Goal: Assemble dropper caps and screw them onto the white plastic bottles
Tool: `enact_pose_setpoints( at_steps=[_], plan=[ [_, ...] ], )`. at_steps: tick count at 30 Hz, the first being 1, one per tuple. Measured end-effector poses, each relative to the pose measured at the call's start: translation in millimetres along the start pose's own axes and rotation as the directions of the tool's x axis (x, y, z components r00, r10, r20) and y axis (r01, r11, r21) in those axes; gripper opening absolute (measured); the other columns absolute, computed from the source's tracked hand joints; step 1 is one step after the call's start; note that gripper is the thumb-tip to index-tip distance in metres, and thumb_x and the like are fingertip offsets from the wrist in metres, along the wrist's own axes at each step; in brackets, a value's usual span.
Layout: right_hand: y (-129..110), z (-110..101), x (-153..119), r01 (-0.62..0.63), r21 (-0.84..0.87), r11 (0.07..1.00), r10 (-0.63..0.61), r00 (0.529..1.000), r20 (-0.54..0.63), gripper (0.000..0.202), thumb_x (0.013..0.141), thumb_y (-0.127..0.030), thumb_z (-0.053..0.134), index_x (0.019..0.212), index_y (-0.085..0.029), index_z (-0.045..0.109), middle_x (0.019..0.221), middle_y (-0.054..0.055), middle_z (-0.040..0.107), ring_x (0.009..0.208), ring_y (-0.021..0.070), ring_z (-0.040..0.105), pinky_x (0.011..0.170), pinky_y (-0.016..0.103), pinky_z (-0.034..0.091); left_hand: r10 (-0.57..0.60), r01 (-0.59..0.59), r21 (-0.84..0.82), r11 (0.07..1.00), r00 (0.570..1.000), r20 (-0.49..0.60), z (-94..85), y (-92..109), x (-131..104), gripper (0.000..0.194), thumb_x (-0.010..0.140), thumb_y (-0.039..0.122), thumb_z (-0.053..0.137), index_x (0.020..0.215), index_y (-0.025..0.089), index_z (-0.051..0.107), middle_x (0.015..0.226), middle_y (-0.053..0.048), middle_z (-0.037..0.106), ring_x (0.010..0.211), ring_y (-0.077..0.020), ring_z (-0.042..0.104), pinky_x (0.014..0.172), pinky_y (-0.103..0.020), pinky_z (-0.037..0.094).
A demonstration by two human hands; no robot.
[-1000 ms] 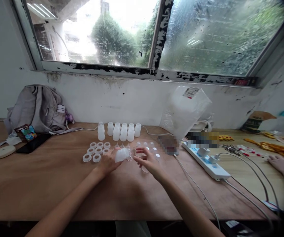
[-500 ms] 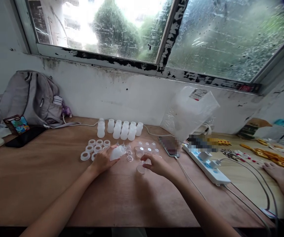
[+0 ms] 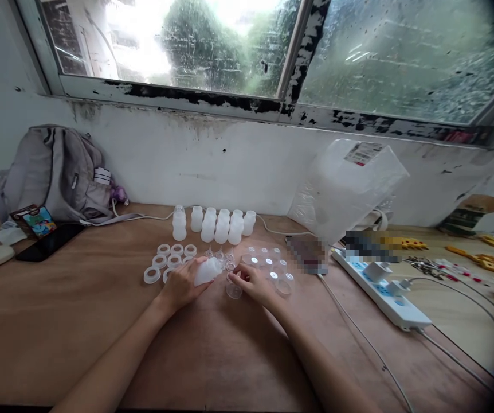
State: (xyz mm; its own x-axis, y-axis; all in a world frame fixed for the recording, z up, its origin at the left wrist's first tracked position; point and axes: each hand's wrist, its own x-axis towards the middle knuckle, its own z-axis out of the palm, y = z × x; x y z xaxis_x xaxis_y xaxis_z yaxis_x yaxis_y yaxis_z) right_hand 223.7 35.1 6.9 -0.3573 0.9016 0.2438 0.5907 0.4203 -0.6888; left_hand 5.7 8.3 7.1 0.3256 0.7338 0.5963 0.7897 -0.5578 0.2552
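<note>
A frosted white bottle (image 3: pixel 207 272) lies tilted in my left hand (image 3: pixel 182 285), its neck toward the right. My right hand (image 3: pixel 249 281) has its fingers bent together near the bottle's neck, above a clear round cap (image 3: pixel 234 290); what its fingertips hold, if anything, is too small to make out. White rings (image 3: pixel 152 275) lie in rows left of my left hand. Small clear teats (image 3: pixel 220 253) and thin clear rings (image 3: pixel 230 258) sit behind the hands. Clear caps (image 3: pixel 283 287) are grouped right of my right hand.
Several frosted bottles (image 3: pixel 222 226) stand by the wall, with a capped one (image 3: pixel 179 223) at their left. A grey backpack (image 3: pixel 60 172) and dark phone (image 3: pixel 50 242) lie left. Rightward are another phone (image 3: pixel 307 255), a plastic bag (image 3: pixel 350 183) and a power strip (image 3: pixel 395 304).
My right hand has moved left, closer to the bottle, and the clear cap beneath it has shifted left too. My left hand still holds the bottle. The view has turned slightly.
</note>
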Motion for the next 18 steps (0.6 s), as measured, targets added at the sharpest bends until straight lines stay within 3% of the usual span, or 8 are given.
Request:
enact_pose_setpoints(
  at_steps=[5, 9, 13, 15, 18],
  plan=[
    [-2, 1, -4, 0.026, 0.003, 1.000, -0.025, 0.997, -0.076, 0.032, 0.074, -0.044, 0.050, 0.058, -0.018, 0.058, 0.044, -0.004, 0.043, 0.042, 0.0085, 0.036, 0.043, 0.021, 0.025, -0.010, 0.010, -0.005, 1.000, 0.999, 0.047, 4.8, -1, -1, 0.042, 0.077, 0.041, 0.050, 0.112, 0.020, 0.039, 0.105, -0.006, 0.057, 0.091, -0.0198, 0.057, 0.073, -0.030, 0.046],
    [-1, -4, -2, -0.099, 0.190, 0.977, 0.134, 0.974, -0.185, 0.039, 0.074, -0.048, 0.048, 0.050, -0.018, 0.048, 0.040, -0.005, 0.039, 0.036, 0.0076, 0.035, 0.038, 0.020, 0.025, 0.001, -0.002, 0.017, 1.000, 0.998, 0.062, 6.9, -2, -2, 0.043, 0.076, 0.041, 0.049, 0.112, 0.019, 0.040, 0.102, -0.006, 0.058, 0.087, -0.0191, 0.058, 0.071, -0.028, 0.047],
    [-3, -9, -2, -0.180, 0.531, 0.828, 0.346, 0.910, -0.230, 0.040, 0.074, -0.054, 0.044, 0.055, -0.019, 0.043, 0.037, -0.006, 0.038, 0.029, 0.0076, 0.035, 0.031, 0.020, 0.025, 0.031, -0.034, 0.047, 0.998, 0.998, 0.059, 6.5, -4, -2, 0.040, 0.076, 0.039, 0.049, 0.111, 0.020, 0.044, 0.096, -0.005, 0.059, 0.084, -0.0190, 0.058, 0.069, -0.028, 0.046],
    [-5, -9, -3, -0.150, 0.636, 0.757, 0.390, 0.884, -0.256, 0.039, 0.073, -0.055, 0.046, 0.058, -0.019, 0.043, 0.039, -0.006, 0.040, 0.029, 0.0080, 0.038, 0.031, 0.020, 0.028, 0.059, -0.065, 0.072, 0.995, 0.995, 0.077, 5.9, -4, -2, 0.040, 0.077, 0.037, 0.049, 0.113, 0.020, 0.045, 0.095, -0.005, 0.060, 0.083, -0.0191, 0.058, 0.069, -0.028, 0.045],
    [-9, -6, -6, -0.136, 0.705, 0.696, 0.401, 0.888, -0.225, 0.039, 0.072, -0.055, 0.048, 0.062, -0.018, 0.045, 0.042, -0.005, 0.043, 0.030, 0.0086, 0.043, 0.031, 0.020, 0.031, 0.086, -0.098, 0.103, 0.990, 0.989, 0.120, 5.2, -2, -2, 0.039, 0.077, 0.033, 0.049, 0.114, 0.021, 0.045, 0.096, -0.006, 0.059, 0.083, -0.0195, 0.057, 0.071, -0.029, 0.045]
  ],
)
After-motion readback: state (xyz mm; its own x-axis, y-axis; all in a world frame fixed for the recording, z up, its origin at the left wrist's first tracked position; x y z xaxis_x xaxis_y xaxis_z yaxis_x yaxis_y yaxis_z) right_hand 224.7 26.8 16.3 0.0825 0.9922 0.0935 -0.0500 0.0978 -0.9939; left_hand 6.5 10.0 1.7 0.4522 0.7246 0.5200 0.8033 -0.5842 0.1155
